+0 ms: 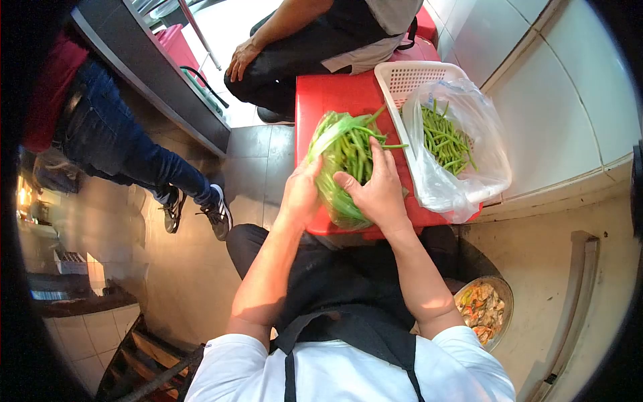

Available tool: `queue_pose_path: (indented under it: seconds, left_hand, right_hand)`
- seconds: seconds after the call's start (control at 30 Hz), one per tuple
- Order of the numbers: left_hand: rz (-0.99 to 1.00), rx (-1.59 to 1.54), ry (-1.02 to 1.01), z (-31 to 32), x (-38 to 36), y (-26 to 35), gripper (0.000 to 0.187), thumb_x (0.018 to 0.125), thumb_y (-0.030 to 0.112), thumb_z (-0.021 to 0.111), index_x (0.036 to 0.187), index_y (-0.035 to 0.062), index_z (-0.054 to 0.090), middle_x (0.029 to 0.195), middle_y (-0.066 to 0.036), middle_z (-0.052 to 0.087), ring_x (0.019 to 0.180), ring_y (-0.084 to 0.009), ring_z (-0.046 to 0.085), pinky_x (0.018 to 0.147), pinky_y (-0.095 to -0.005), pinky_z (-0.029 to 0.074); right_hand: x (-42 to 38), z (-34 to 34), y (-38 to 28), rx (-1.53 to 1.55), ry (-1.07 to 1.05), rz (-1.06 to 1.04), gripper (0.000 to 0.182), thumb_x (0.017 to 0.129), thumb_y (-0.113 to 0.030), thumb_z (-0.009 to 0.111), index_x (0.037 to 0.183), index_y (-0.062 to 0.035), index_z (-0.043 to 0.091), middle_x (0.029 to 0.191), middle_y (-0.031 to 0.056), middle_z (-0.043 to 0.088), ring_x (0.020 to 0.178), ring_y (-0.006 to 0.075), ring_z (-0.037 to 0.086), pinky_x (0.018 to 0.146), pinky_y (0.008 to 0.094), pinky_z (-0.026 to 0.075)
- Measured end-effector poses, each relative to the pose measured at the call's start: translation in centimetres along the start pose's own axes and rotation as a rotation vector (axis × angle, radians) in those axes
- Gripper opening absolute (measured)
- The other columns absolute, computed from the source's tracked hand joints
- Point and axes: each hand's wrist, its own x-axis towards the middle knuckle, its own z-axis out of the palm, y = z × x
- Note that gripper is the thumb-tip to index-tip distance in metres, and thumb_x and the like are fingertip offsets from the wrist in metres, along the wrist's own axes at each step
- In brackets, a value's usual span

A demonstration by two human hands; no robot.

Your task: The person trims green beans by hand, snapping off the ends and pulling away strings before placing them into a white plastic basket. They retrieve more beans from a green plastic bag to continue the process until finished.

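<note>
A green plastic bag (325, 194) full of green beans (353, 153) rests on the red bench (315, 94) in front of me, several stems sticking out of its open top. My left hand (303, 191) is curled against the bag's left side, its fingertips mostly hidden behind the plastic. On the right side, my right hand (380, 194) grips the bag, thumb across its front and fingers along the beans. To the right, more green beans (439, 137) lie in a clear plastic bag (492, 120) inside a white perforated basket (392, 74).
Another person (301, 53) sits at the far end of the bench, a hand on the knee. A person in jeans (114, 127) stands at left. A round container of food pieces (482, 311) is low at my right. A tiled wall (556, 107) borders the basket.
</note>
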Motion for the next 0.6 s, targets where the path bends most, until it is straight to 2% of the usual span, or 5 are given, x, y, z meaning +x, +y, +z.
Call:
queue_pose_path:
  seconds: [0.23,0.27,0.43,0.47,0.6]
  left_hand:
    - [-0.117,0.078,0.039,-1.5,0.1,1.6,0.039,0.106,0.02,0.051,0.138,-0.0013,0.054,0.128,-0.012,0.064,0.113,-0.0223,0.063,0.101,-0.0388,0.049]
    - [-0.052,0.142,0.009,-2.7,0.6,0.9,0.04,0.101,0.008,0.053,0.14,-0.0017,0.051,0.127,-0.012,0.064,0.112,-0.0205,0.063,0.098,-0.0365,0.05]
    - [0.114,0.876,0.144,-2.7,-0.2,1.3,0.063,0.085,-0.009,0.051,0.147,-0.0026,0.042,0.133,-0.014,0.061,0.121,-0.0225,0.06,0.102,-0.032,0.048]
    - [0.172,0.989,0.131,-3.0,-0.1,1.1,0.069,0.081,-0.011,0.051,0.149,-0.0028,0.04,0.136,-0.015,0.06,0.124,-0.023,0.058,0.103,-0.0314,0.047]
    - [0.108,0.595,0.051,-2.3,-0.2,1.1,0.08,0.078,-0.014,0.052,0.154,-0.0012,0.031,0.143,-0.017,0.053,0.131,-0.0244,0.052,0.11,-0.0328,0.042]
  right_hand:
    - [0.7,0.6,2.1,0.017,0.086,0.043,0.055,0.083,-0.017,0.073,0.132,0.0026,0.057,0.117,0.0254,0.064,0.112,0.0413,0.061,0.099,0.0474,0.048]
    - [0.9,0.5,2.1,0.033,0.075,0.078,0.055,0.083,-0.016,0.073,0.132,0.004,0.056,0.117,0.026,0.064,0.111,0.0413,0.062,0.1,0.047,0.048]
    - [0.9,0.1,2.4,0.338,0.082,0.213,0.051,0.083,-0.013,0.072,0.128,0.0055,0.058,0.114,0.0262,0.064,0.109,0.0413,0.063,0.097,0.0462,0.049]
    - [0.9,0.3,3.0,0.334,0.07,0.223,0.049,0.086,-0.014,0.075,0.128,0.0053,0.058,0.113,0.0214,0.07,0.107,0.0315,0.068,0.095,0.0394,0.052]
    - [0.7,0.0,1.8,-0.019,0.028,0.051,0.062,0.083,-0.011,0.075,0.138,0.0018,0.051,0.124,0.0223,0.063,0.116,0.0361,0.062,0.102,0.0446,0.047]
